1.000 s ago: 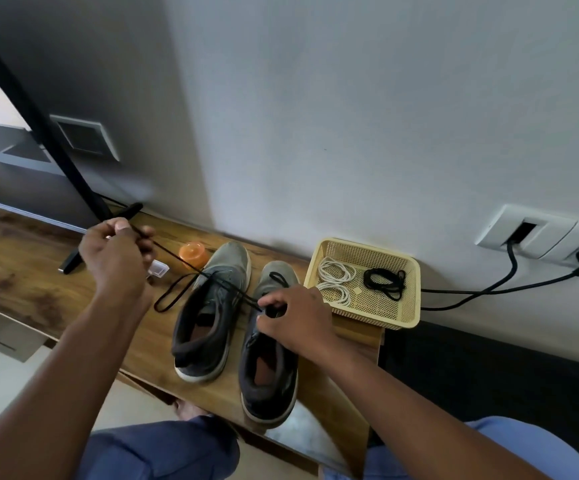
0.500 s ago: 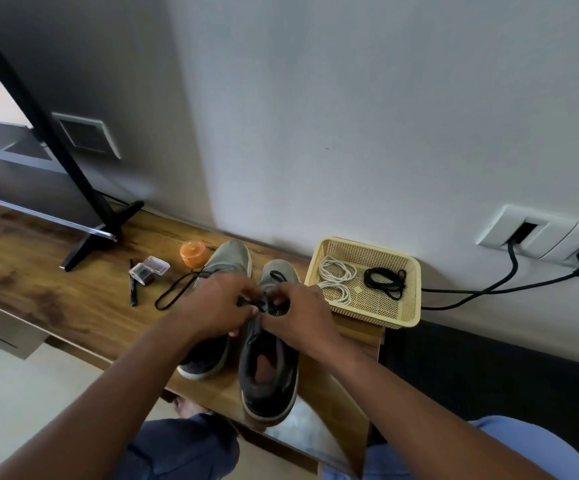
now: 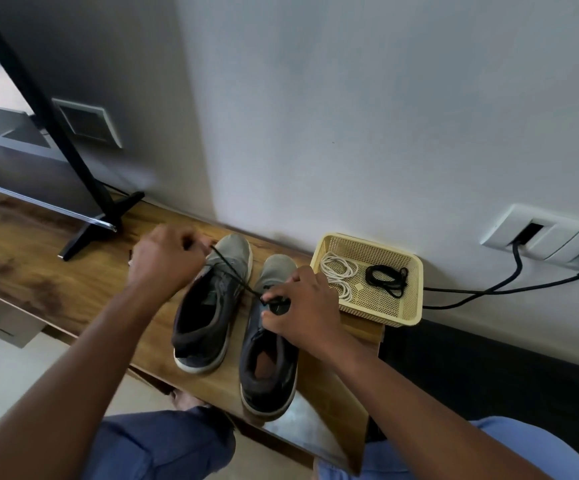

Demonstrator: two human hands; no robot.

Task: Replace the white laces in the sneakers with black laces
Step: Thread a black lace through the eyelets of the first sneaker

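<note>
Since half a second ago the left hand (image 3: 167, 261) has swung away from the shoes toward ten o'clock, drawing a black lace (image 3: 234, 271) taut behind it; the two hands, which were nearly touching, are now well apart. The left hand's fingers are curled and pinch the lace's far end (it is somewhat motion-blurred). The lace runs diagonally over the left sneaker (image 3: 212, 306) down to the right sneaker (image 3: 267, 351), where the right hand (image 3: 302, 306) grips it at the eyelets, fingers bent around the lace and pressing on the shoe's tongue area. Both sneakers stand side by side on the wooden shelf (image 3: 38, 265), toes pointing to twelve o'clock. At three o'clock from the shoes, just beside them, sits a yellow basket (image 3: 409, 299) holding coiled white laces (image 3: 336, 275) and a second black lace (image 3: 387, 280). At ten o'clock a black stand foot (image 3: 87, 230) rests on the shelf.
</note>
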